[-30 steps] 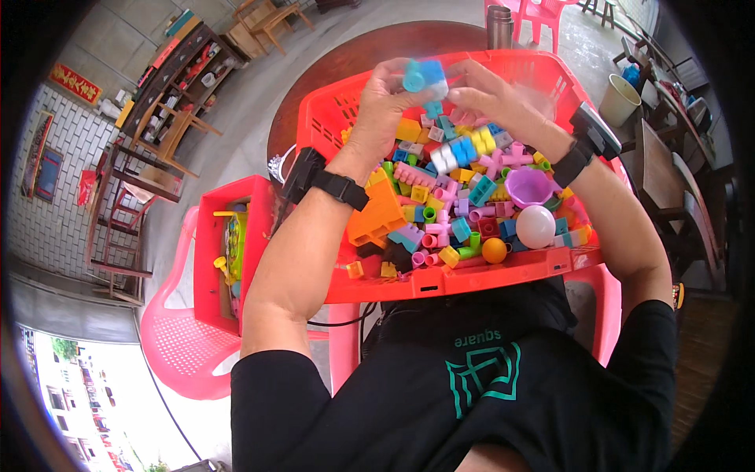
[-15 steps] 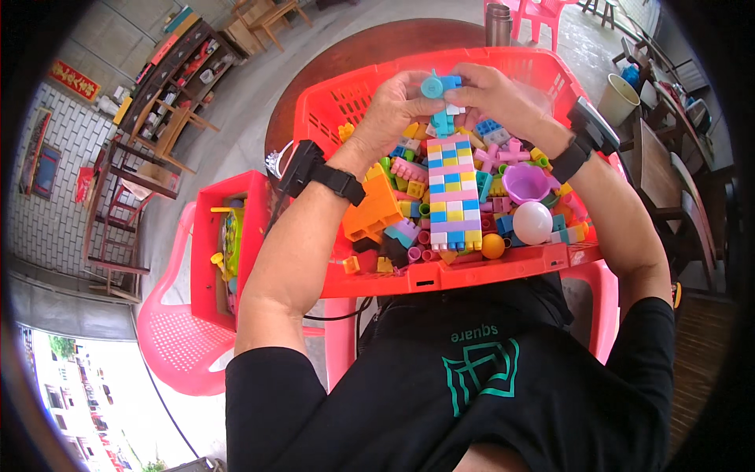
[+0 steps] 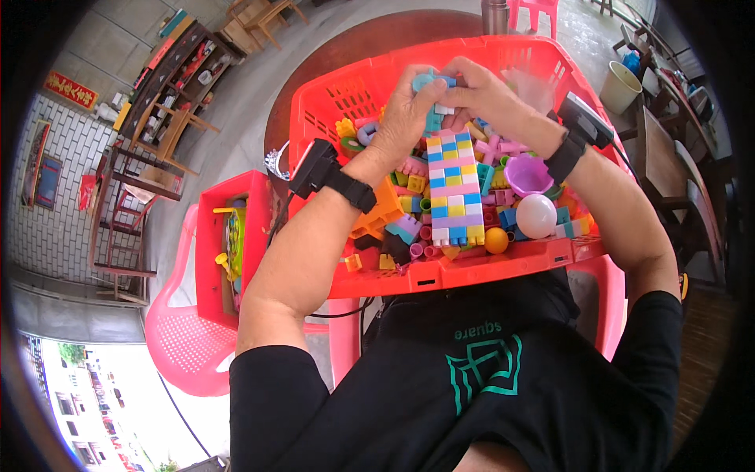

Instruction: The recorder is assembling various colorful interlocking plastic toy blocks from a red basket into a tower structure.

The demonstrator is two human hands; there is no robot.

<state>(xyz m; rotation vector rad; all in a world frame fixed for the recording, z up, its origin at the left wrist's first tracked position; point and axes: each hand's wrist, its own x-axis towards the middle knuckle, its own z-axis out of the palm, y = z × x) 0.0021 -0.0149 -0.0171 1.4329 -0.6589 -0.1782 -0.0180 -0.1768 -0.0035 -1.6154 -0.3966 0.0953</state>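
Over the far part of a red plastic basket [image 3: 429,281], both my hands hold one small cluster of teal, blue and white toy building blocks [image 3: 433,119]. My left hand [image 3: 406,114] pinches its teal side, thumb across the front. My right hand [image 3: 489,97] closes on the blue and white side, and its fingers partly hide the pieces. Just nearer to me, a long patterned slab of stacked blocks [image 3: 456,190] in pink, blue, yellow and white lies on loose blocks. A purple bowl [image 3: 528,175], a white ball [image 3: 536,216] and an orange ball [image 3: 496,240] sit right of it.
The basket rests on a round brown table [image 3: 314,75], with a metal flask [image 3: 495,17] behind it. To the left, a red box [image 3: 214,271] of toys stands on a pink plastic chair [image 3: 182,346]. A pale bucket [image 3: 620,86] and wooden furniture are at the right.
My fingers have closed further over the block cluster, and my left thumb now covers the round teal part. The view has shifted slightly; the long slab stays among the loose blocks.
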